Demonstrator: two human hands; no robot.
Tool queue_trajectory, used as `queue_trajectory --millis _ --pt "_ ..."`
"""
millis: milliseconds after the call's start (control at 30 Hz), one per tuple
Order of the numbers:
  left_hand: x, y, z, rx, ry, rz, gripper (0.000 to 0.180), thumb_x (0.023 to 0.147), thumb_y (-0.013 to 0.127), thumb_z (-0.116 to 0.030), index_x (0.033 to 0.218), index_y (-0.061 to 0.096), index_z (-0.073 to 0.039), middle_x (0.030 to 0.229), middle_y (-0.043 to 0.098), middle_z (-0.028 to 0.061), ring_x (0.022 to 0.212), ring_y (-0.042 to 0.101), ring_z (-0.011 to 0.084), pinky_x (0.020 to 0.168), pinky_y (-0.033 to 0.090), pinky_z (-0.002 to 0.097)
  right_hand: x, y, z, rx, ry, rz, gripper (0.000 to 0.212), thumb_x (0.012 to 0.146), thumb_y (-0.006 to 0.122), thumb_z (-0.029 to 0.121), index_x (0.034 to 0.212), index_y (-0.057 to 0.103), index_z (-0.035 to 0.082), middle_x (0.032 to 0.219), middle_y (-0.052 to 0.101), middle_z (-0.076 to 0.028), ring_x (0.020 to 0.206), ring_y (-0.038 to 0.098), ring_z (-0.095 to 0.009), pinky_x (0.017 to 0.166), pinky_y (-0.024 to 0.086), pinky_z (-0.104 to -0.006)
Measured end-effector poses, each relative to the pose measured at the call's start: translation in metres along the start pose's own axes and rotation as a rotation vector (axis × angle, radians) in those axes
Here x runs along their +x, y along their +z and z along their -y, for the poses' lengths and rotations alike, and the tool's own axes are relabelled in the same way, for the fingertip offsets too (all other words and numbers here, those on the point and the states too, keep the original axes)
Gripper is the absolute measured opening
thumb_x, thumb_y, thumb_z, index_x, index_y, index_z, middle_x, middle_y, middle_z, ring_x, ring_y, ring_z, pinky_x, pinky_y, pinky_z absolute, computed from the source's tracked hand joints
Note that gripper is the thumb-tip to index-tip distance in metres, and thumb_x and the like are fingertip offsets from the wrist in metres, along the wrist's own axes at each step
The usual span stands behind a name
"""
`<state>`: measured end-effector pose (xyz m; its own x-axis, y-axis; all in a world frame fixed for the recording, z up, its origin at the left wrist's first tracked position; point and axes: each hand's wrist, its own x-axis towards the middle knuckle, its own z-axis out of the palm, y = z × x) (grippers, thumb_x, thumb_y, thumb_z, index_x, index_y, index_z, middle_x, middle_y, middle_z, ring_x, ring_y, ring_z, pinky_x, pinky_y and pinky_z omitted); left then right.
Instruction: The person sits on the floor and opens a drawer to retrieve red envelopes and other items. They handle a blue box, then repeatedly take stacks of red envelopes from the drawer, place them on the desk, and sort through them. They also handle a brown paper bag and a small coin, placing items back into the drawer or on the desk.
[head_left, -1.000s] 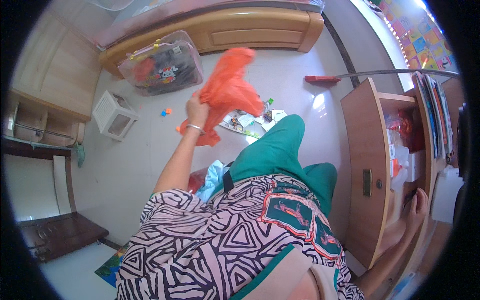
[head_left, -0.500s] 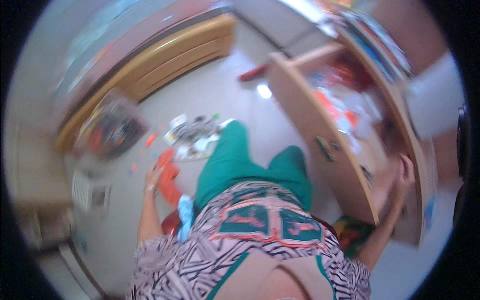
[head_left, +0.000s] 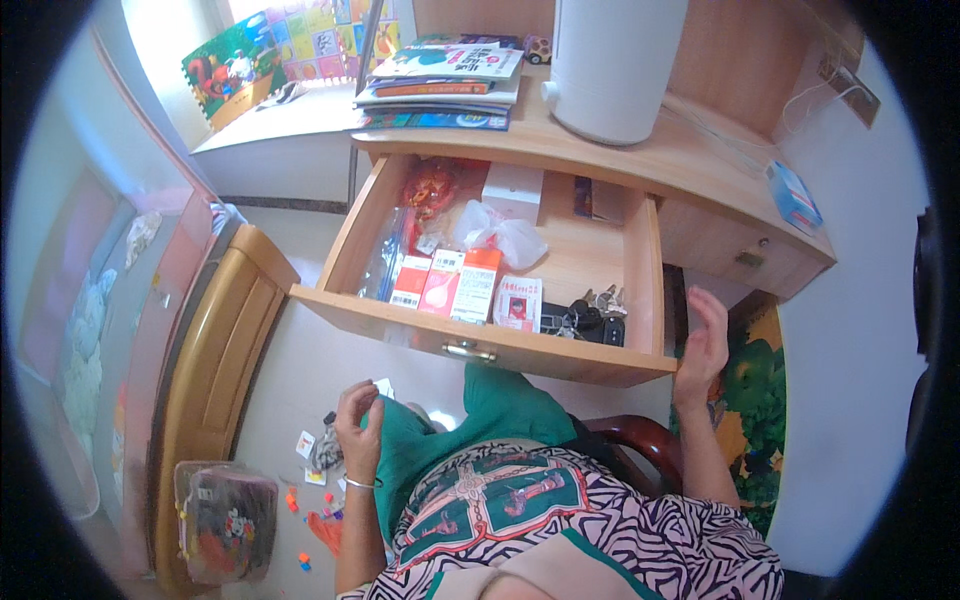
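Drawer pulled out from table, prob. for access; boxes lined up nr. its front. Hands apart, nothing seen held: L hand by knee; R hand by drawer's R corner, contact unclear.

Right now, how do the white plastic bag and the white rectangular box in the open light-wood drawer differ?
The bag is crumpled and rounded, while the box has flat faces and straight edges. The bag lies nearer the front of the drawer, the box farther back. Both are white.

Right hand beside open drawer
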<state>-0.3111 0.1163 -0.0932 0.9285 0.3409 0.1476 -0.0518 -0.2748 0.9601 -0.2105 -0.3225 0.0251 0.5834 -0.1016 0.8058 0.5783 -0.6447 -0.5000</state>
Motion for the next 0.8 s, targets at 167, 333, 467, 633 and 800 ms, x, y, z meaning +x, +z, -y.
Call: queue_trajectory --millis 167,333,467,633,800 --pt "0.041 0.047 -0.081 0.272 0.272 -0.244 0.077 0.074 0.074 -0.013 0.14 0.035 -0.002 0.144 0.034 0.0176 0.132 0.038 0.0318 0.106 0.035 0.0415 -0.038 0.019 0.037 -0.19 -0.366 0.158 0.03 0.087 0.064 0.033 0.107 0.06 0.011 0.115 0.058 -0.014 0.112 0.055 -0.03 0.105 0.03 -0.0554" --pt "0.056 0.084 -0.093 0.423 0.311 -0.236 0.107 0.066 0.083 -0.02 0.148 0.017 -0.001 0.152 0.011 0.0273 0.141 0.018 0.0411 0.113 0.024 0.0467 -0.053 0.054 0.035 -0.406 -0.503 0.102 0.024 0.082 0.07 0.033 0.102 0.063 0.021 0.111 0.06 0.0 0.112 0.056 -0.02 0.11 0.021 -0.0521" --pt "0.063 0.095 -0.077 0.228 0.272 -0.312 0.119 0.061 0.088 -0.02 0.149 0.01 0.001 0.152 0.005 0.0281 0.142 0.011 0.0407 0.115 0.017 0.0481 -0.05 0.064 0.028 -0.52 -0.611 0.033 0.024 0.079 0.072 0.037 0.1 0.065 0.026 0.109 0.062 0.006 0.111 0.056 -0.015 0.111 0.02 -0.0518" --pt "0.064 0.096 -0.073 0.205 0.287 -0.301 0.124 0.058 0.089 -0.014 0.15 0.006 -0.003 0.155 0.005 0.0207 0.143 0.014 0.0357 0.115 0.022 0.0489 -0.045 0.058 0.027 -0.497 -0.668 0.035 0.023 0.08 0.071 0.035 0.102 0.066 0.028 0.109 0.062 0.009 0.111 0.055 -0.011 0.105 0.025 -0.0443" --pt "0.067 0.097 -0.082 0.311 0.289 -0.337 0.121 0.059 0.087 -0.011 0.151 0.009 -0.008 0.156 0.006 0.0164 0.143 0.015 0.0333 0.115 0.022 0.0486 -0.04 0.058 0.032 -0.451 -0.632 -0.03 0.019 0.082 0.067 0.027 0.101 0.067 0.025 0.112 0.064 0.01 0.108 0.057 -0.007 0.098 0.03 -0.0374"
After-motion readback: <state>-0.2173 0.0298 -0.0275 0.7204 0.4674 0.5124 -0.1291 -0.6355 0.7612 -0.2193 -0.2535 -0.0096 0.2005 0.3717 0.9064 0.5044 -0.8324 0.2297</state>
